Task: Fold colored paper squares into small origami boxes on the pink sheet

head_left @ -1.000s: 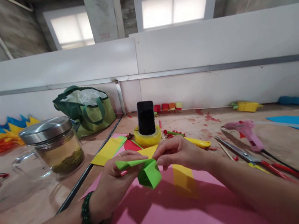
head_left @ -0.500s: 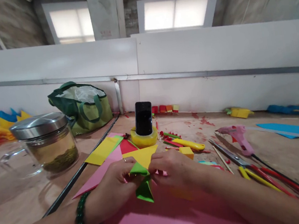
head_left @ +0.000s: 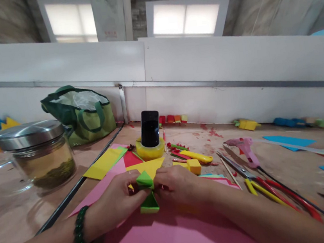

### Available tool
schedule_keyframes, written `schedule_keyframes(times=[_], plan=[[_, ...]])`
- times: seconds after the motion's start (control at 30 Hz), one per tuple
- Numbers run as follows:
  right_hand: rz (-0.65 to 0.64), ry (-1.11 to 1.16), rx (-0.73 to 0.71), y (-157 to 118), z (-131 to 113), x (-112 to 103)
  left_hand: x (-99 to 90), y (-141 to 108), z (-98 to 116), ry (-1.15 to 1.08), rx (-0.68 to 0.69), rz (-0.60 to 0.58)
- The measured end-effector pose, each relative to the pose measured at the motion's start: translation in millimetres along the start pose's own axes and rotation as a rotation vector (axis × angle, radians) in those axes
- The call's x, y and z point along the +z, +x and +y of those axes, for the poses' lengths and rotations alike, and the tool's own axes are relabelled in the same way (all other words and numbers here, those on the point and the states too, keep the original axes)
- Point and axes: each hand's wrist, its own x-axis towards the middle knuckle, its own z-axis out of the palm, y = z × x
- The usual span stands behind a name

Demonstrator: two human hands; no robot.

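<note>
A folded piece of green paper [head_left: 149, 206] is held between my two hands, its upper and lower flaps standing apart. My left hand [head_left: 116, 198], with a ring and a dark green bead bracelet [head_left: 80, 228], pinches it from the left. From the right, the fingertips of my right hand [head_left: 178, 184] close on its other edge; the exact grip there is partly hidden. Under both hands lies a large pink sheet [head_left: 176, 240]. Just beyond the fingers is a yellow paper sheet [head_left: 146, 167].
A lidded glass mug of tea [head_left: 41, 162] stands left, before a green bag [head_left: 87, 118]. A phone [head_left: 150, 127] rests in a yellow tape roll [head_left: 150, 151]. To the right lie a yellow cutter [head_left: 197, 156], scissors [head_left: 241, 170], a pink glue gun [head_left: 246, 150] and blue paper [head_left: 288, 142].
The view has swung slightly right. In my hands the green paper has turned a little, so its lower flap now shows as an open fold; both hands still hold it.
</note>
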Motion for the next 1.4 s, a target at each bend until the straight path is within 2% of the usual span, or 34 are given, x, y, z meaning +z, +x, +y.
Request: schedule_keyframes(times=[0.23, 0.5, 0.67, 0.8, 0.97, 1.03, 1.17, 1.4], plan=[[-0.013, 0.075, 0.027, 1.4, -1.5, -1.2, -4.2, 4.0, -3.4, -0.104, -0.182, -0.097], [-0.007, 0.092, 0.099, 2.7, -5.7, -0.4, -4.1, 5.4, -8.2, -0.193, -0.236, -0.179], [0.04, 0.19, 0.189, 3.5, -6.5, 2.0, -6.0, 4.3, -2.0, -0.205, -0.273, -0.122], [0.127, 0.341, 0.219, 5.0, -3.3, 5.2, -7.7, 4.6, 1.1, -0.255, -0.195, -0.061], [0.103, 0.874, 0.394, 6.5, 1.8, 7.6, -6.5, 4.5, -3.4, -0.248, -0.111, 0.095], [0.078, 1.012, 0.434, 6.7, 1.2, 6.2, -5.7, 4.8, -5.9, -0.254, -0.087, 0.136], [0.052, 1.099, 0.397, 7.2, -2.1, 2.8, -6.2, 5.8, -7.7, -0.251, -0.047, 0.187], [0.103, 1.125, 0.405, 7.0, -0.3, 7.4, -7.6, 4.8, -2.5, -0.251, -0.053, 0.175]])
